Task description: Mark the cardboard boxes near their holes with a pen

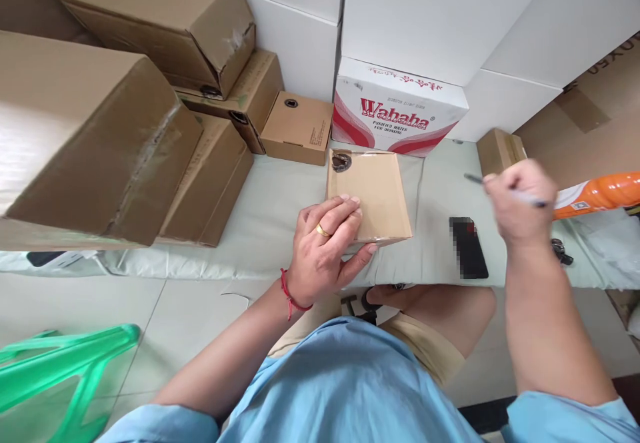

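Observation:
A small brown cardboard box (383, 193) stands on the pale green cloth in front of me, with a dark round mark or hole near its upper left corner. My left hand (327, 246), wearing a gold ring and a red wrist cord, rests on the box's left part, its fingers lying over the top and the thumb along the near edge. To the right, my right hand (523, 200) is raised and closed round a pen (529, 198), slightly blurred. Below and left of that hand lies a black phone (470, 248), partly pixelated.
Large cardboard boxes (90, 143) are stacked at the left. Behind stand a flat brown box (296, 126) and a white and red Wahaha carton (395, 113). An orange bottle (600, 193) lies at the right; a green stool (65, 370) is at lower left.

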The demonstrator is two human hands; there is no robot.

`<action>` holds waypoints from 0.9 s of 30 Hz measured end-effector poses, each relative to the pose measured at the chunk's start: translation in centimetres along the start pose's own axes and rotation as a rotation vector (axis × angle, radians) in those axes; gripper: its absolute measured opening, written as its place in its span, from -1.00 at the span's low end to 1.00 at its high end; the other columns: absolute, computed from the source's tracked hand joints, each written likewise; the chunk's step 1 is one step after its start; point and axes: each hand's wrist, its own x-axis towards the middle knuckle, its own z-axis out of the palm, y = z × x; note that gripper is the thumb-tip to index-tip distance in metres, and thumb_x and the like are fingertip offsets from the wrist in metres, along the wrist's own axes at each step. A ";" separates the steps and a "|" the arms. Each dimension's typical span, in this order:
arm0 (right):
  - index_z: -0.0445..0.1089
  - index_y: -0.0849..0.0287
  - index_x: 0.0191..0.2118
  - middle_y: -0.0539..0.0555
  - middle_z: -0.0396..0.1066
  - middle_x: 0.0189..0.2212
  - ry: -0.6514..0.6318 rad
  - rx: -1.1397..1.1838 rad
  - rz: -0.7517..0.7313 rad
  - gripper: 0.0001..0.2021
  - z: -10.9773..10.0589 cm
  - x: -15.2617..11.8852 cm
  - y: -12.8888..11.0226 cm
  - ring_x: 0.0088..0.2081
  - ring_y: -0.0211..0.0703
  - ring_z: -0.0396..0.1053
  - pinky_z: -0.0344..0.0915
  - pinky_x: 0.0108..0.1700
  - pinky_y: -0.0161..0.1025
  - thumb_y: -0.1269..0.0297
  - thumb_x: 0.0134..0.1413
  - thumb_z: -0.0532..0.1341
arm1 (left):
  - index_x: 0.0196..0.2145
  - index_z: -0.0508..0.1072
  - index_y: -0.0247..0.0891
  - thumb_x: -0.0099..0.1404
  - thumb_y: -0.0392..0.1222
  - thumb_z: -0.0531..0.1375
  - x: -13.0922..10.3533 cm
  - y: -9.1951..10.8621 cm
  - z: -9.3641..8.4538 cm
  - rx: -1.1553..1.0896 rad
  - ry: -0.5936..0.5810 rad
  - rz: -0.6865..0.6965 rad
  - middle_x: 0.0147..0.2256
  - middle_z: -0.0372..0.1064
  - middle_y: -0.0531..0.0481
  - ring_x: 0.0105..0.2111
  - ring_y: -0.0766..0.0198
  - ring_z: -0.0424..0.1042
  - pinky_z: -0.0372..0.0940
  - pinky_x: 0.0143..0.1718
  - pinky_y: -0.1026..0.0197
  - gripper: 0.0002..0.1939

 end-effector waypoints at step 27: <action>0.20 0.09 -0.49 -0.10 0.15 -0.54 -0.612 0.772 -0.119 -0.75 11.8 -1.2 -16.5 -0.47 -0.32 0.13 0.10 -0.40 -0.32 0.34 0.22 0.19 | -0.03 0.53 -0.15 0.50 0.03 0.25 1.5 -0.3 3.5 0.056 0.409 0.132 -0.14 0.66 -0.14 -0.09 -0.01 0.64 0.49 -0.11 -0.04 -0.76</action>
